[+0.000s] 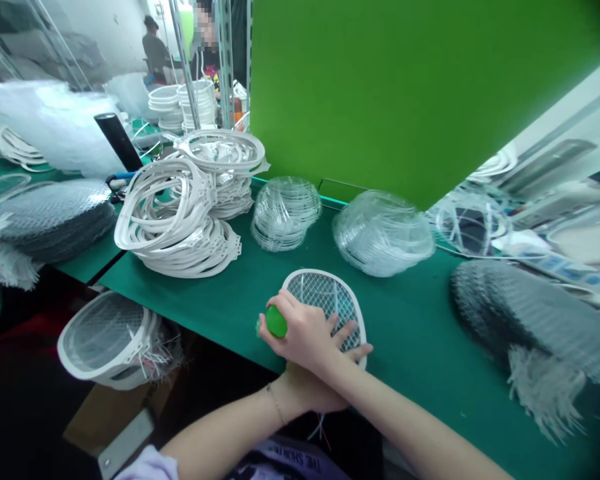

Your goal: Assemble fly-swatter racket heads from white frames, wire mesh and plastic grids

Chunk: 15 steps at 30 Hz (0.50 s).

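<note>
Head view: my right hand is wrapped around a round green knob at the left side of a white-framed mesh racket head — this lies on the green tabletop, near stacked clear rings — while my left hand, crossed underneath, spreads its fingers over the mesh.

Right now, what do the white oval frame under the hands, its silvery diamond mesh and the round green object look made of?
Frame: likely satin plastic; smooth, uniform rim. Mesh: probably metal wire; thin, greyish crossing strands. Green object: plastic or rubber, can't tell; smooth, even colour.
</note>
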### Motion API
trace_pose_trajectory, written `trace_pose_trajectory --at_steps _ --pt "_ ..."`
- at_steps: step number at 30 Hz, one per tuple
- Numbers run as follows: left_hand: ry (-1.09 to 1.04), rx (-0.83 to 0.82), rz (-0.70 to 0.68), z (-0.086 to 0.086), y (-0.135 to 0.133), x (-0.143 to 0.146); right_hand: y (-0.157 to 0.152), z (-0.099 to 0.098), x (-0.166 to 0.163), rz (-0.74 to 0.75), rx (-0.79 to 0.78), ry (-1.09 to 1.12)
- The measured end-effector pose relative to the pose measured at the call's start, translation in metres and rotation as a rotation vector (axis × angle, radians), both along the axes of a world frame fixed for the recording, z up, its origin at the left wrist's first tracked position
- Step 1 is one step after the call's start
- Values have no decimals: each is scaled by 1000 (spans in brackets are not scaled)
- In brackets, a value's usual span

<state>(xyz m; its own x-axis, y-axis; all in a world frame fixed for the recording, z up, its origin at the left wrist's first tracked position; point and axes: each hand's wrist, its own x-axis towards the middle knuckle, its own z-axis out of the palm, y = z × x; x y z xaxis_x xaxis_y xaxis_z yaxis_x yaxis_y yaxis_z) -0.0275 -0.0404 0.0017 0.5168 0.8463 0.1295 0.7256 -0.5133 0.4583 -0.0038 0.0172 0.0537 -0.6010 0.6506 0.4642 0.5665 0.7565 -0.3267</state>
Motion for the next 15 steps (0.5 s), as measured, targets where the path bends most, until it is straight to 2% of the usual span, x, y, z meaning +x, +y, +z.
trace_pose_trajectory --at_steps 3,6,8,9,10,12,13,15 --pt "-26 114 -37 4 -13 -2 -2 12 8 31 -18 59" --pt "-183 205 -79 14 -28 -27 -6 48 35 -50 -2 335" --pt "-319 265 43 19 -24 -55 -16 70 54 -145 50 439" --pt "-334 269 204 21 -15 -69 -22 76 61 -167 69 442" --pt "-326 259 310 22 -1 -80 -29 77 65 -160 66 420" --pt "-300 229 361 22 36 -92 -42 64 61 -99 18 335" --pt "-284 211 337 21 56 -91 -48 53 55 -70 2 289" --pt "-122 121 171 17 90 -79 -53 29 41 -47 -7 175"
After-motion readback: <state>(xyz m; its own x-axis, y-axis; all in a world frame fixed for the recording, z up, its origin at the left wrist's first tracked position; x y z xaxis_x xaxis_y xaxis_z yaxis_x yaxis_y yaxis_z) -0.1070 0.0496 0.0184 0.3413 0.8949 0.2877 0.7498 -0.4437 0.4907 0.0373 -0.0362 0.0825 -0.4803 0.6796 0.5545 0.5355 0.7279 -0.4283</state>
